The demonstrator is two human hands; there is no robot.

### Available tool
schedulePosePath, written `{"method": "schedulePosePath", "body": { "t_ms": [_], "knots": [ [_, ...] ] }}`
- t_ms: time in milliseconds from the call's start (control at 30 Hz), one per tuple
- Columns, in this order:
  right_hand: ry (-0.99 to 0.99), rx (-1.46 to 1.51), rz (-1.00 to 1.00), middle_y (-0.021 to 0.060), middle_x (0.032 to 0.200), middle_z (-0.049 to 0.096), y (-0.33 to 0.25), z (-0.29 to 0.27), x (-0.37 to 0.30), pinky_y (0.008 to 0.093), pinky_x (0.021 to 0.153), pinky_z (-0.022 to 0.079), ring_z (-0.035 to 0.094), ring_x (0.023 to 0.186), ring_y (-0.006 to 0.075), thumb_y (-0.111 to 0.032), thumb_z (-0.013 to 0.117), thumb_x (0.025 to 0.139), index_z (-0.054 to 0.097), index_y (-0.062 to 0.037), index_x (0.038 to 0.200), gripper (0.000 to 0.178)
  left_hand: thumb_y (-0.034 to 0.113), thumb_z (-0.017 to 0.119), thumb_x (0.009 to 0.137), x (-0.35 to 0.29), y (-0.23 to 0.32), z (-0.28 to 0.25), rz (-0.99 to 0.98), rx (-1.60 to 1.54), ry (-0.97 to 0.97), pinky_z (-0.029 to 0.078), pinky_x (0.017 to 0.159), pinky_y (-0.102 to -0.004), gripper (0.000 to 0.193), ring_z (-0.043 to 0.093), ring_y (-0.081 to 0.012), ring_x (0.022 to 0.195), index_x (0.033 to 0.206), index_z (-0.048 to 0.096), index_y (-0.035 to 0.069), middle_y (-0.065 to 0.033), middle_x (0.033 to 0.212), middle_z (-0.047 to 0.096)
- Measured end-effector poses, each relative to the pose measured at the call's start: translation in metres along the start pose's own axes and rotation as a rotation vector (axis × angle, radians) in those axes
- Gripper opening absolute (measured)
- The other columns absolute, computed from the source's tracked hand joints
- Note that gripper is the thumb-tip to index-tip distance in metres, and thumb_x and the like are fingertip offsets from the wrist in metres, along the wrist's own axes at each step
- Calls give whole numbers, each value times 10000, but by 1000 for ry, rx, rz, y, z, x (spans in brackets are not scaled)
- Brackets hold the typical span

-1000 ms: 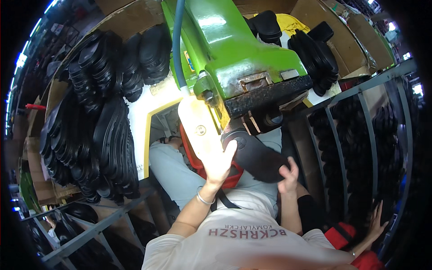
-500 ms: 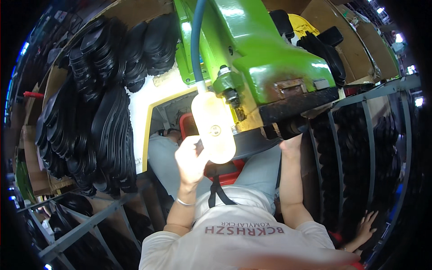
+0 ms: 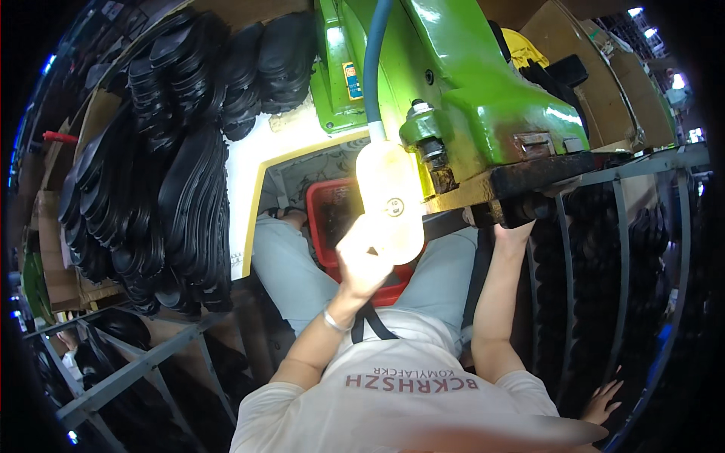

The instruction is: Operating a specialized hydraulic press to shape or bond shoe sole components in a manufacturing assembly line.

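Observation:
My left hand [image 3: 359, 260] is raised beside a bright white oval lamp [image 3: 390, 200] on a blue-grey cable. Its fingers curl in, and the lamp hides their tips and whatever they hold. A flat black piece, like the edge of a shoe sole [image 3: 447, 223], stretches from behind the lamp to below the head of a green machine [image 3: 521, 113]. Up against the underside of that head is my right hand [image 3: 513, 235]; the dark parts there cover its fingers. I cannot make out what it grips.
Stacks of black shoe soles [image 3: 189, 215] crowd the white, yellow-edged table [image 3: 253, 181] at left. A red basket [image 3: 321, 226] sits below, between my legs. Metal racks [image 3: 623, 264] with black soles flank me. Another person's hand [image 3: 602, 402] shows at lower right.
The view has shifted, so the machine and lamp sit further right. More of the red basket shows, and less of the black piece is visible. Both hands stay by the machine head.

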State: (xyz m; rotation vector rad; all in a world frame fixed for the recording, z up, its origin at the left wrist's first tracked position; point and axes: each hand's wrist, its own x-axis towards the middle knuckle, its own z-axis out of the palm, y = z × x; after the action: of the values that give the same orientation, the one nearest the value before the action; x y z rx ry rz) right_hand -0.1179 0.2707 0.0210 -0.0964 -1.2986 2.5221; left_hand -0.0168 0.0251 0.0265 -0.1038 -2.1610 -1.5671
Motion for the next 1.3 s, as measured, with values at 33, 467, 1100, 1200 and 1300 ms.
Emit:
{"method": "schedulePosePath", "body": {
  "t_ms": [33, 467, 1100, 1200, 1300],
  "knots": [
    [5, -6, 8, 99, 1095, 587, -3, -7, 12, 313, 890, 475, 587, 971, 186, 115, 578, 780, 494, 30, 1181, 419, 27, 715, 734, -2, -3, 14, -27, -35, 11, 505, 652, -295, 177, 625, -196, 721, 887, 637, -14, -120, 829, 636],
    [-192, -21, -66, 92, 1141, 578, -8, -9, 1, 311, 943, 420, 550, 1048, 177, 63, 618, 798, 477, 16, 1209, 438, 65, 710, 750, 5, -13, -1, 226, 48, 61, 509, 657, -276, 223, 629, -177, 691, 934, 628, -31, -98, 784, 648],
    [-34, -260, 9, 70, 1065, 570, 33, 37, -61, 253, 854, 430, 546, 947, 129, 48, 585, 755, 487, 28, 1176, 432, -21, 633, 747, 12, -9, -68, -543, -599, -27, 395, 405, -170, 292, 557, -79, 585, 1034, 590, -49, -77, 861, 624],
    [-92, -228, 47, 53, 1011, 578, 38, 54, -83, 234, 837, 437, 552, 915, 110, 73, 610, 732, 487, 22, 1154, 442, 5, 627, 748, -1, -20, -88, -546, -608, 40, 382, 412, -160, 303, 547, -79, 569, 1046, 587, -35, -80, 854, 626],
    [-218, -260, 57, 59, 1051, 588, 35, 78, -91, 252, 870, 437, 568, 944, 127, 62, 618, 744, 480, 39, 1177, 455, 38, 651, 768, -36, -41, -99, -533, -579, 110, 408, 440, -169, 302, 563, -93, 632, 1048, 554, -18, -76, 876, 601]
  ]
}}
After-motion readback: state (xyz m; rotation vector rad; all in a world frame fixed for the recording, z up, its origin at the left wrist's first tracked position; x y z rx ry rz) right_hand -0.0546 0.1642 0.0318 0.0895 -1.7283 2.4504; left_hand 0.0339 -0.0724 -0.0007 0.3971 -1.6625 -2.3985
